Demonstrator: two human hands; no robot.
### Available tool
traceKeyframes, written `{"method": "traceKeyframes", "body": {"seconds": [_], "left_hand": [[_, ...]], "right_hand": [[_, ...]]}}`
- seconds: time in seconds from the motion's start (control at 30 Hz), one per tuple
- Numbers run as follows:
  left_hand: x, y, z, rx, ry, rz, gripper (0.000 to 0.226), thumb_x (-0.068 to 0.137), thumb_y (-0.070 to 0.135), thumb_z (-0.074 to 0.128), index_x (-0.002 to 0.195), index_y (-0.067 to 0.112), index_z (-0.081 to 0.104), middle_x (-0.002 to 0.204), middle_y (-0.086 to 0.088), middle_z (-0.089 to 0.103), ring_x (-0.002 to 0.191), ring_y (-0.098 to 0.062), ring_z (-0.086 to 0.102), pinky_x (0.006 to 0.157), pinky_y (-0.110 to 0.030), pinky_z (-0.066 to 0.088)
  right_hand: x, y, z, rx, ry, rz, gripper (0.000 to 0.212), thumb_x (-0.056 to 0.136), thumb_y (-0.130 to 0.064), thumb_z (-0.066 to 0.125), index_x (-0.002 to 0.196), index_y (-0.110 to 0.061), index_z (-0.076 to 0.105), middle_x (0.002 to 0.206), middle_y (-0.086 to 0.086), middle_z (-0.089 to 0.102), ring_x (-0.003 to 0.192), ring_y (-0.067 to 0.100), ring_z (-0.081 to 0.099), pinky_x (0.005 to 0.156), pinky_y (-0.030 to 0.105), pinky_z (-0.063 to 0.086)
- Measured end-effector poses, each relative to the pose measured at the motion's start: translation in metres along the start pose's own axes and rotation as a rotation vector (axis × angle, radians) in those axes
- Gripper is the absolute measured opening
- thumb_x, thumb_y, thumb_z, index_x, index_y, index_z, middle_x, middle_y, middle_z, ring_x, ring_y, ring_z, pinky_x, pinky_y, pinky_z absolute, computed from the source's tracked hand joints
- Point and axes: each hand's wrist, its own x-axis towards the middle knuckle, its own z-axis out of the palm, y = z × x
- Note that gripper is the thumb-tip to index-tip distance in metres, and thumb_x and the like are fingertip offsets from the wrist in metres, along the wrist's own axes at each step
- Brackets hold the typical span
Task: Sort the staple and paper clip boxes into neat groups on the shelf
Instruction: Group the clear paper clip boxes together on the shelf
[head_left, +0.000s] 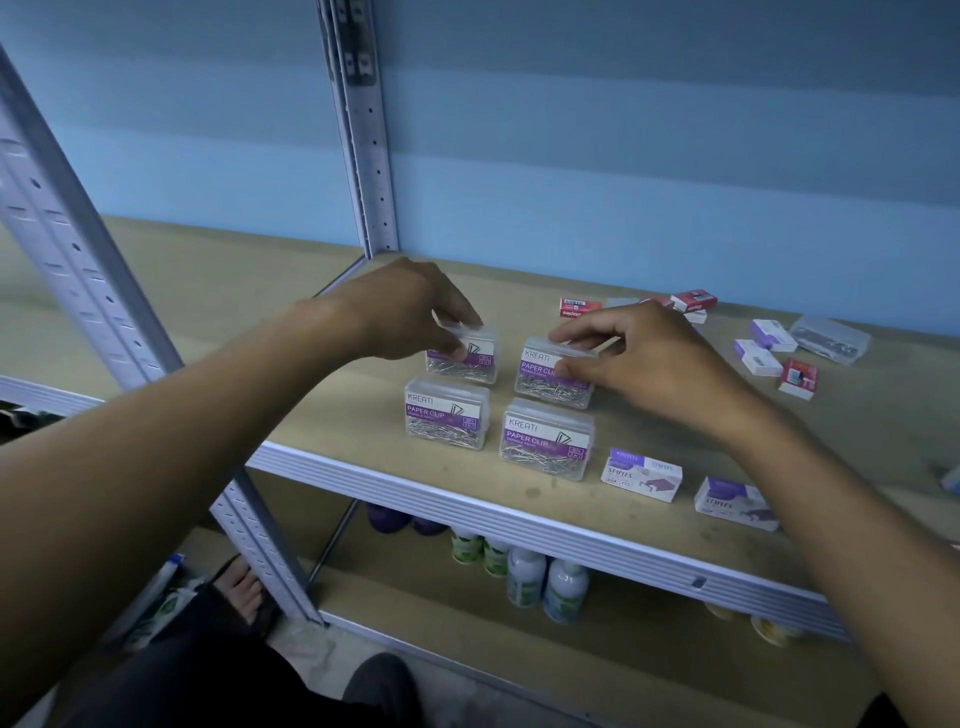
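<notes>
Fingers of the left hand (410, 306) are being curled over the top of the rear-left paper clip box (465, 353), which is being pinched between fingertips and thumb, the forearm being stretched forward over the shelf (332, 364). The rear-right paper clip box (550, 379) is being gripped likewise by the right hand (644, 358), wrist bent downward. Just nearer than the fingers, two more paper clip boxes (447, 418) are being kept side by side; staple boxes (641, 474) are lying beneath the right forearm.
</notes>
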Motion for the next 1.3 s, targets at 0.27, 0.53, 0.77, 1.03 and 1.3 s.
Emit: {"method": "traceKeyframes", "body": {"seconds": [0.27, 0.53, 0.77, 1.03, 1.3], "left_hand": [[0.002, 0.003, 0.007, 0.027, -0.050, 0.017, 0.037, 0.083, 0.029, 0.074, 0.120, 0.029, 0.070, 0.120, 0.005, 0.066, 0.094, -0.003, 0.051, 0.083, -0.019, 0.037], [0.004, 0.004, 0.011, 0.011, -0.080, 0.018, 0.037, 0.082, 0.028, 0.075, 0.119, 0.028, 0.071, 0.116, 0.005, 0.069, 0.096, -0.006, 0.054, 0.084, -0.021, 0.040], [0.004, 0.002, 0.012, 0.015, -0.097, 0.022, 0.036, 0.083, 0.028, 0.075, 0.119, 0.030, 0.071, 0.118, 0.006, 0.069, 0.087, -0.003, 0.052, 0.082, -0.021, 0.038], [0.002, 0.006, 0.012, 0.028, -0.112, -0.008, 0.042, 0.085, 0.029, 0.073, 0.126, 0.029, 0.065, 0.127, 0.007, 0.063, 0.084, -0.003, 0.049, 0.081, -0.020, 0.036], [0.003, 0.013, 0.003, 0.046, -0.053, 0.024, 0.046, 0.082, 0.041, 0.072, 0.126, 0.033, 0.063, 0.122, 0.011, 0.065, 0.098, -0.005, 0.049, 0.084, -0.022, 0.040]], "right_hand": [[-0.001, 0.001, 0.001, -0.009, -0.037, 0.006, 0.032, 0.081, -0.037, 0.083, 0.112, -0.032, 0.076, 0.104, -0.017, 0.070, 0.087, -0.010, 0.061, 0.070, 0.007, 0.039], [-0.003, 0.004, 0.002, -0.014, -0.064, 0.026, 0.033, 0.080, -0.039, 0.082, 0.111, -0.033, 0.076, 0.103, -0.015, 0.070, 0.089, -0.007, 0.062, 0.070, 0.011, 0.041], [-0.004, 0.002, 0.002, -0.006, -0.061, 0.037, 0.030, 0.081, -0.037, 0.082, 0.109, -0.034, 0.075, 0.098, -0.016, 0.069, 0.087, -0.004, 0.063, 0.069, 0.014, 0.042], [-0.006, 0.000, 0.001, -0.024, -0.073, 0.043, 0.030, 0.081, -0.039, 0.082, 0.110, -0.036, 0.073, 0.100, -0.017, 0.067, 0.083, -0.005, 0.062, 0.069, 0.015, 0.043], [-0.010, 0.003, -0.006, 0.054, -0.044, 0.088, 0.029, 0.082, -0.048, 0.077, 0.109, -0.039, 0.070, 0.096, -0.017, 0.072, 0.079, -0.003, 0.063, 0.072, 0.020, 0.042]]}}
